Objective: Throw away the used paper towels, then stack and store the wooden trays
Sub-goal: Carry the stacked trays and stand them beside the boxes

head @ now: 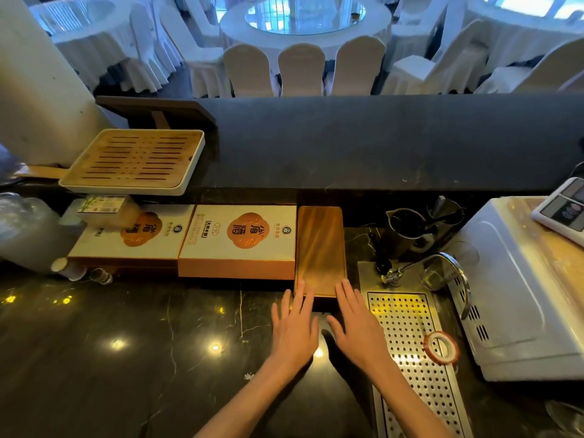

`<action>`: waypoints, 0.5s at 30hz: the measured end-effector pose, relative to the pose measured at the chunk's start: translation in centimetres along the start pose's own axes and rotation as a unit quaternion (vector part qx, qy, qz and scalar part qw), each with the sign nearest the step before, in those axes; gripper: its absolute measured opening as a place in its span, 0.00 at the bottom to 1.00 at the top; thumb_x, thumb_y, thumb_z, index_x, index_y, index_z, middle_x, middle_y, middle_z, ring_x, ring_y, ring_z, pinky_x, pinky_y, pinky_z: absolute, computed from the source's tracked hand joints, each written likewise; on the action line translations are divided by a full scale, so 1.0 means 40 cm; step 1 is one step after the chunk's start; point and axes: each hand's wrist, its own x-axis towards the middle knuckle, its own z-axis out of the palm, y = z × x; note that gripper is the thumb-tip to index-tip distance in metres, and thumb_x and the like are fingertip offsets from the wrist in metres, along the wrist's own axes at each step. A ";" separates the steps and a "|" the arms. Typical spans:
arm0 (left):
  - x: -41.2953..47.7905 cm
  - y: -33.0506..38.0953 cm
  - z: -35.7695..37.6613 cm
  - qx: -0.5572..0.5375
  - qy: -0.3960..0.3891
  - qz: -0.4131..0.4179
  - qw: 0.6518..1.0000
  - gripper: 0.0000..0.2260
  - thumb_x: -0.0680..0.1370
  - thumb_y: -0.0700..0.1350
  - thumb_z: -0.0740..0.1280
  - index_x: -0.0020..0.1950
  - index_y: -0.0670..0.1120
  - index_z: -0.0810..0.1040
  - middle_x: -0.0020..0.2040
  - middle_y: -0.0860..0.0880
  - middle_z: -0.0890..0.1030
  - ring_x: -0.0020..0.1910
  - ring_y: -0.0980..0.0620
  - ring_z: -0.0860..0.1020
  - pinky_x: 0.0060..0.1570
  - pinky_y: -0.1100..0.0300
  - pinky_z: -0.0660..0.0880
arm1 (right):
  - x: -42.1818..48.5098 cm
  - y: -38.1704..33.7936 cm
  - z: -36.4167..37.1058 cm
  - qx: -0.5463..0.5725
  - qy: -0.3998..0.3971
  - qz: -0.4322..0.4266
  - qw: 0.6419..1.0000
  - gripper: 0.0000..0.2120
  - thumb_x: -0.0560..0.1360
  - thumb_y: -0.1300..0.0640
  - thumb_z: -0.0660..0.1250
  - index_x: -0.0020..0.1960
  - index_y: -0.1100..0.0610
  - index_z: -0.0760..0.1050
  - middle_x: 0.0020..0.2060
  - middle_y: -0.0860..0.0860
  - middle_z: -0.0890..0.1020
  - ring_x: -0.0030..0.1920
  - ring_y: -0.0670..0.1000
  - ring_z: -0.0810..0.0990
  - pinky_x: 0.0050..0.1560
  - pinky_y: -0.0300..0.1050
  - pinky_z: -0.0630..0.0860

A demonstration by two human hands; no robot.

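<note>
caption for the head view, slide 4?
Both open hands, left and right, touch the wooden tray beside gift boxes.

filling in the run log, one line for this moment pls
step: storing trays | left hand: flat on wooden tray near edge | right hand: same | tray: between box and drain grate

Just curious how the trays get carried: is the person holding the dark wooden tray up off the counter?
No; the wooden tray lies flat on the counter, with the left hand and right hand open at its near edge.

I counted two orange-and-white boxes (237, 240) side by side. I saw one plain wooden tray (319, 249) and one slatted tray (134, 161). One tape roll (441, 347) lay there.
</note>
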 end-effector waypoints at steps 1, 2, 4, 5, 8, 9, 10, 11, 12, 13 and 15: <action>0.001 -0.009 0.005 0.029 -0.013 0.000 0.999 0.31 0.80 0.50 0.59 0.78 0.58 0.45 0.80 0.56 0.42 0.79 0.48 0.50 0.74 0.38 0.47 | 0.000 -0.004 0.004 -0.011 -0.002 0.005 1.000 0.36 0.79 0.41 0.57 0.79 0.49 0.43 0.80 0.47 0.48 0.78 0.52 0.53 0.70 0.51 0.69; 0.002 -0.015 0.005 0.039 -0.020 0.000 0.999 0.33 0.80 0.49 0.60 0.78 0.59 0.43 0.80 0.56 0.41 0.79 0.48 0.51 0.73 0.35 0.47 | 0.002 -0.008 0.007 -0.015 0.001 0.008 1.000 0.37 0.79 0.42 0.58 0.79 0.50 0.43 0.80 0.48 0.49 0.78 0.52 0.56 0.69 0.50 0.71; 0.003 -0.017 -0.003 0.049 -0.030 0.000 0.998 0.36 0.79 0.49 0.62 0.78 0.60 0.41 0.80 0.57 0.39 0.78 0.47 0.54 0.71 0.30 0.48 | 0.007 -0.010 0.009 -0.018 0.008 0.010 1.000 0.38 0.78 0.44 0.61 0.79 0.51 0.44 0.79 0.49 0.52 0.74 0.51 0.64 0.62 0.46 0.77; 0.003 -0.017 -0.009 0.056 -0.039 -0.002 0.998 0.36 0.79 0.49 0.62 0.78 0.60 0.41 0.80 0.57 0.40 0.78 0.46 0.55 0.70 0.28 0.48 | 0.006 -0.011 0.007 -0.017 0.005 0.010 1.000 0.39 0.77 0.45 0.63 0.79 0.52 0.45 0.79 0.49 0.54 0.71 0.49 0.69 0.57 0.44 0.79; 0.010 -0.009 -0.047 0.069 -0.077 0.000 0.995 0.34 0.79 0.49 0.62 0.78 0.58 0.45 0.80 0.56 0.42 0.77 0.45 0.56 0.70 0.27 0.47 | 0.003 -0.015 -0.008 -0.020 -0.008 0.008 1.000 0.40 0.75 0.46 0.65 0.79 0.53 0.48 0.78 0.49 0.56 0.64 0.50 0.75 0.54 0.43 0.80; 0.012 -0.004 -0.068 0.066 -0.088 0.004 0.994 0.32 0.79 0.49 0.61 0.79 0.57 0.47 0.80 0.56 0.44 0.77 0.44 0.56 0.71 0.27 0.47 | 0.007 -0.019 -0.019 -0.028 -0.007 0.005 1.000 0.38 0.75 0.46 0.65 0.79 0.53 0.50 0.78 0.49 0.57 0.65 0.51 0.74 0.57 0.46 0.78; 0.014 0.001 -0.093 0.065 -0.098 0.009 0.993 0.30 0.80 0.49 0.61 0.79 0.57 0.50 0.81 0.55 0.46 0.77 0.44 0.56 0.71 0.27 0.47 | 0.014 -0.024 -0.034 -0.040 -0.011 0.005 0.999 0.36 0.76 0.45 0.63 0.78 0.53 0.52 0.78 0.49 0.57 0.68 0.52 0.72 0.63 0.49 0.75; 0.014 0.006 -0.117 0.071 -0.101 0.018 0.992 0.29 0.80 0.49 0.60 0.78 0.56 0.52 0.81 0.54 0.50 0.78 0.44 0.56 0.72 0.28 0.47 | 0.020 -0.031 -0.051 -0.052 -0.024 0.008 0.998 0.34 0.77 0.44 0.61 0.78 0.52 0.54 0.78 0.50 0.58 0.72 0.54 0.67 0.70 0.53 0.69; 0.007 0.010 -0.142 0.074 -0.095 0.027 0.992 0.28 0.80 0.48 0.60 0.78 0.55 0.54 0.80 0.53 0.53 0.78 0.45 0.56 0.73 0.30 0.47 | 0.021 -0.040 -0.073 -0.060 -0.038 0.012 0.997 0.32 0.78 0.43 0.60 0.78 0.52 0.55 0.78 0.50 0.59 0.75 0.54 0.62 0.73 0.57 0.62; -0.004 0.010 -0.163 0.072 -0.078 0.036 0.994 0.27 0.81 0.48 0.60 0.78 0.55 0.55 0.80 0.52 0.57 0.78 0.46 0.57 0.74 0.32 0.48 | 0.014 -0.049 -0.092 -0.061 -0.044 0.014 0.997 0.31 0.78 0.43 0.59 0.78 0.51 0.55 0.77 0.49 0.60 0.77 0.54 0.59 0.75 0.58 0.57; -0.036 0.010 -0.202 0.042 -0.018 0.045 0.998 0.25 0.81 0.48 0.59 0.77 0.54 0.58 0.77 0.52 0.64 0.77 0.48 0.61 0.76 0.37 0.52 | -0.018 -0.067 -0.126 -0.033 -0.004 0.002 0.999 0.29 0.78 0.43 0.59 0.77 0.50 0.58 0.75 0.49 0.65 0.76 0.52 0.61 0.75 0.57 0.55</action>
